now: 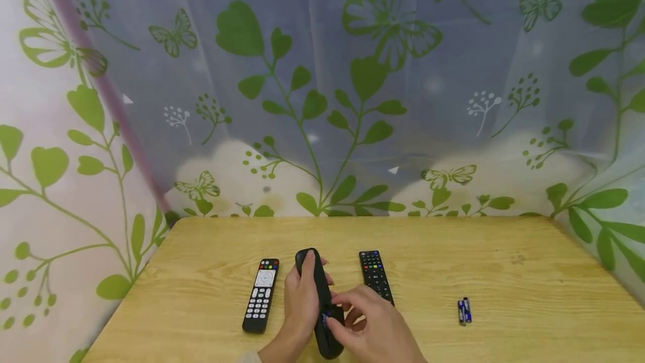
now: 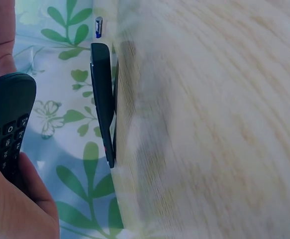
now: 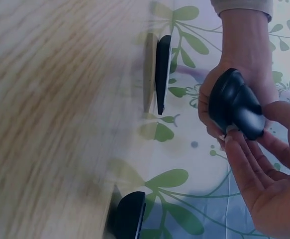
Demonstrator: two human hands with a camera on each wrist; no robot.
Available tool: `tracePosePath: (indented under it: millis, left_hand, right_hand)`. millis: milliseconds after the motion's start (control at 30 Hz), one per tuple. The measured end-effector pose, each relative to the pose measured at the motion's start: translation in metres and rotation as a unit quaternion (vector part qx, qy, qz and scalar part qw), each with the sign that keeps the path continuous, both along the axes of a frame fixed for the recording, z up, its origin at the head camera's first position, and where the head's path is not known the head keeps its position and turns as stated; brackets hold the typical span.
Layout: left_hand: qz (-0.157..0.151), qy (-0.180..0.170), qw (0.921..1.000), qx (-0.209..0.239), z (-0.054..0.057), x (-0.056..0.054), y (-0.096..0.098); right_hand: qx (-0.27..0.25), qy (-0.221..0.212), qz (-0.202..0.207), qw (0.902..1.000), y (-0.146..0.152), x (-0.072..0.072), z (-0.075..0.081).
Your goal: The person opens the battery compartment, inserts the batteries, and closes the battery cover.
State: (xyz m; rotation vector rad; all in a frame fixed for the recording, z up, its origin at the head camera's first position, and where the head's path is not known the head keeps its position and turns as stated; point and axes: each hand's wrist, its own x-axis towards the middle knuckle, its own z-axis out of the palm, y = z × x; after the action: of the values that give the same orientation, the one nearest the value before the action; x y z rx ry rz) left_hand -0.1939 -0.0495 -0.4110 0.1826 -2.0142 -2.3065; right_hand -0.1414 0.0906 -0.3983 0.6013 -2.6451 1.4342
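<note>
My left hand (image 1: 300,304) grips a black remote control (image 1: 330,346), its thumb along the back near the far end. The back faces up, and blue shows of a battery (image 1: 325,317) in the recess toward the near end. My right hand (image 1: 375,324) has its thumb and index finger curled in at that battery, covering part of it. In the right wrist view, the right fingers reach round the near end of the remote control (image 3: 244,109). The left wrist view shows its button side (image 2: 10,99).
A black remote with white buttons (image 1: 261,296) lies on the wooden table (image 1: 529,273) to the left. Another dark remote (image 1: 375,273) lies behind my right hand, which overlaps its near end. Two blue batteries (image 1: 464,311) lie together at the right. A leaf-patterned curtain (image 1: 312,128) hangs behind.
</note>
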Motion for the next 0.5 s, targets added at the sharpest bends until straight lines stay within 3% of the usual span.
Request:
tracePosePath:
  millis: [167,367,500]
  left_hand:
    - [-0.01,0.011,0.9999,0.002,0.0012,0.0003,0.0016]
    - [0.015,0.028,0.9993,0.017,0.0019,0.0012,0.0014]
    - [0.014,0.031,0.999,0.03,0.0016,0.0023,0.0]
  right_hand:
    - [0.008,0.014,0.007,0.9998,-0.001,-0.0009,-0.0036]
    - [0.001,0.016,-0.002,0.9999,-0.0048,0.0009,-0.004]
    - [-0.015,0.014,-0.017,0.9996,-0.0082,0.0036,-0.0049]
